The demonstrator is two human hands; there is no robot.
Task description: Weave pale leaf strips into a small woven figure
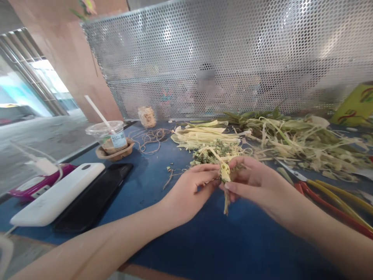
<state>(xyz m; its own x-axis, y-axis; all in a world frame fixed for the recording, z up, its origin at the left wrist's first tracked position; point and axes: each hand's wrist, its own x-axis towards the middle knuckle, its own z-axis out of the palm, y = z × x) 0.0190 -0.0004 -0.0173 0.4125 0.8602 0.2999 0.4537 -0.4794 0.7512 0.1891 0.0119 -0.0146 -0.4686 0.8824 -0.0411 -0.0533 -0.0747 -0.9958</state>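
Observation:
My left hand (pixel 194 186) and my right hand (pixel 252 181) meet over the blue table (pixel 186 241), both pinching a small woven piece of pale yellow leaf strips (pixel 225 175). A thin stem end of the piece hangs down below my fingers. Just behind the hands lies a small heap of chopped green and yellow leaf bits (pixel 214 152). Flat pale leaf strips (pixel 204 136) are laid out further back.
A big tangle of green and yellow leaf scraps (pixel 305 144) spreads to the right, with red-and-yellow-handled shears (pixel 329 198) in front. At left are a lidded cup with a straw (pixel 110 138), twine (pixel 151 138), a black phone (pixel 93 198), a white power bank (pixel 58 194). A perforated metal screen (pixel 233 58) stands behind.

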